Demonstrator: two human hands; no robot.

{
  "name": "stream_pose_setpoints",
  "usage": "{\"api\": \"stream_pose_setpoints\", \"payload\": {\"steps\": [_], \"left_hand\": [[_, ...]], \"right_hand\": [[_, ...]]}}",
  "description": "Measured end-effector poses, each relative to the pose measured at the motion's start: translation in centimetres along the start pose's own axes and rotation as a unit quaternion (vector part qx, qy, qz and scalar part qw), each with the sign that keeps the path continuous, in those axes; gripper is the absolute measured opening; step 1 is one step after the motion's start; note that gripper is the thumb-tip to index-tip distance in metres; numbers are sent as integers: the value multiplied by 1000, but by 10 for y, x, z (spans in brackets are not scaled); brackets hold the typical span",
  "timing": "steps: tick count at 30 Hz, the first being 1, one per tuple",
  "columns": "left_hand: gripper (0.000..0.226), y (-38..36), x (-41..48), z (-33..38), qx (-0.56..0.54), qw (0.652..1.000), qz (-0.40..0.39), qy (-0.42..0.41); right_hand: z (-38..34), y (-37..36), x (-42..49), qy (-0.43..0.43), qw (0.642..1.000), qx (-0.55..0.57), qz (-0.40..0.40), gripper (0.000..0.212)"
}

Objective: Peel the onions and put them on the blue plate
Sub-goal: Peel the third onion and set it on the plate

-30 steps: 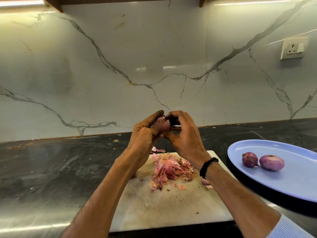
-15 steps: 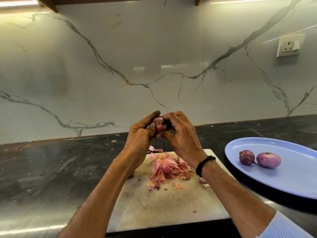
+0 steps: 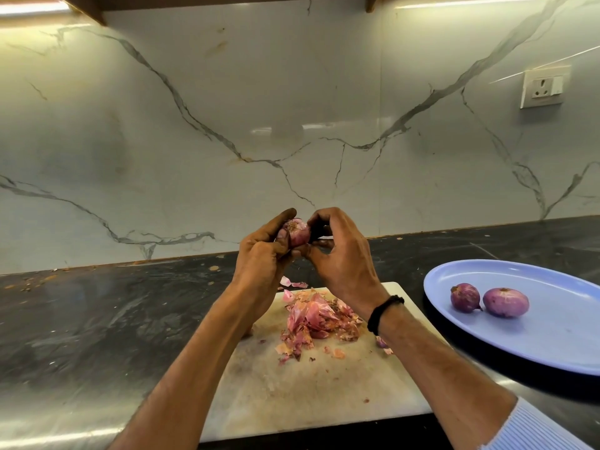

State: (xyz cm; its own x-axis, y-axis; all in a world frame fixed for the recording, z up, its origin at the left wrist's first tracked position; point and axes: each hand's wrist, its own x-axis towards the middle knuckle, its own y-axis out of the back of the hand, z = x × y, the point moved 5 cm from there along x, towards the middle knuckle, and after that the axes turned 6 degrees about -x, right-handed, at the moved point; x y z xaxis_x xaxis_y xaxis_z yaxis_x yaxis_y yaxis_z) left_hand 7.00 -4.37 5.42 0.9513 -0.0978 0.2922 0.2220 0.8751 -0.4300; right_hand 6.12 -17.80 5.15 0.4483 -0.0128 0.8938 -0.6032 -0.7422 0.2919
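Our left hand (image 3: 259, 258) grips the onion (image 3: 297, 233), thumb up along its far side and fingers curled under it, the rooty end turned up toward us. Our right hand (image 3: 341, 254) meets it from the right with fingers curled, the index tip and thumb pinching at the onion's side; something dark sits inside those curled fingers and we cannot tell what it is. We hold the onion in the air, above the far edge of the board (image 3: 308, 394). On the board below our wrists lies a heap of pink peels (image 3: 318, 316), with a few scraps scattered round it. A black band (image 3: 383, 315) circles our right wrist. To the right, on the dark counter (image 3: 97, 319), stands the blue plate (image 3: 552, 349), and on it a smaller onion (image 3: 465, 297) and a bigger onion (image 3: 505, 302) lie just beside each other. A socket (image 3: 541, 87) is set in the marble wall (image 3: 227, 125) behind.
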Motion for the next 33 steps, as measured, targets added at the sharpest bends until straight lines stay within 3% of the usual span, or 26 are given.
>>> {"api": "stream_pose_setpoints", "payload": {"steps": [5,20,27,33], "left_hand": [[44,0,0,2,-3,1000,-2,6],[42,2,0,4,-65,997,22,24],[41,1,-2,6,-55,998,20,17],[41,-1,-3,4,-25,999,13,19]], "right_hand": [[-1,0,0,7,1000,-13,5,42],[3,2,2,0,999,-1,39,12],[-4,1,1,19,1000,-5,3,50],[-5,-1,1,43,998,-36,-7,43]]}}
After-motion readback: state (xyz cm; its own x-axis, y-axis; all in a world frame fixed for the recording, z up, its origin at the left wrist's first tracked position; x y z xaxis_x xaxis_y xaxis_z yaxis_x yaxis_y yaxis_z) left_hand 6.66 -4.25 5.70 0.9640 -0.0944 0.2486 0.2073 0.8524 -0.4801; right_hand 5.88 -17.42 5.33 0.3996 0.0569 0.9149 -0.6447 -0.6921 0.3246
